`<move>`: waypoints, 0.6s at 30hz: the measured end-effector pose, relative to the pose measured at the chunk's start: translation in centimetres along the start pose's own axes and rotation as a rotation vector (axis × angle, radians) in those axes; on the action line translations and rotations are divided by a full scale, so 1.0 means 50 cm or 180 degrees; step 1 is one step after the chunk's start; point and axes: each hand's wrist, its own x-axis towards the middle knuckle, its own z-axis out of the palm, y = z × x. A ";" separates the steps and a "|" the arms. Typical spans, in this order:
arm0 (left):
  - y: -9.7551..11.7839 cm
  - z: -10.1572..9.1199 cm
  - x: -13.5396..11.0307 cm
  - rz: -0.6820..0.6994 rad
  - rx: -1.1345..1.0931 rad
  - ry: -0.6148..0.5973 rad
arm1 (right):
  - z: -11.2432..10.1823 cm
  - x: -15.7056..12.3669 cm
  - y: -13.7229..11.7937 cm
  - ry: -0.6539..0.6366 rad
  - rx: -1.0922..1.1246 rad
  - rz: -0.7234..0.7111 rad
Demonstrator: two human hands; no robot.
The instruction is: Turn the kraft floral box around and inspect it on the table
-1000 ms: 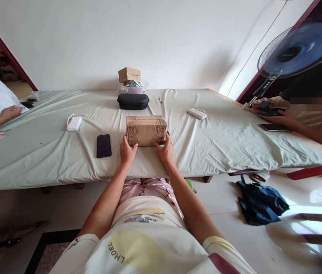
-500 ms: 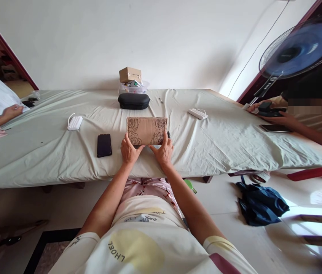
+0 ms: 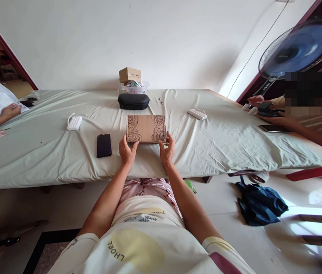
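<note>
Head view looks down on a cloth-covered table (image 3: 220, 140), where a cardboard box (image 3: 146, 128) with a swirl print lies flat, straight ahead of the person. The left hand (image 3: 127, 151) rests at the box's seven o'clock corner with its thumb against the near edge. The right hand (image 3: 166, 150) sits at the five o'clock corner, fingers spread and touching the side. Both hands are loose on the box and neither looks clamped on it.

As things lie, the box is set down and closed; no flap is lifted and no contents show.

From the box, a black phone (image 3: 104, 145) lies at nine o'clock, a black case (image 3: 133, 101) at twelve, and white devices at ten (image 3: 74, 123) and two (image 3: 196, 113). A co-worker's hands (image 3: 275, 118) hold a dark object at three o'clock.
</note>
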 end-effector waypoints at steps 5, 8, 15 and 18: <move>-0.006 0.001 0.003 -0.0115 -0.0119 0.0138 | -0.003 0.005 0.000 0.0296 0.0346 0.0205; -0.008 0.000 0.005 -0.0060 -0.0111 0.0197 | -0.005 0.007 -0.003 0.0407 0.0438 0.0262; -0.017 0.006 0.010 -0.0210 -0.0074 -0.0002 | 0.001 0.011 0.013 0.0020 0.0338 0.0404; -0.020 0.007 0.012 -0.0275 -0.0075 -0.0103 | 0.004 0.012 0.024 -0.0183 0.0178 0.0508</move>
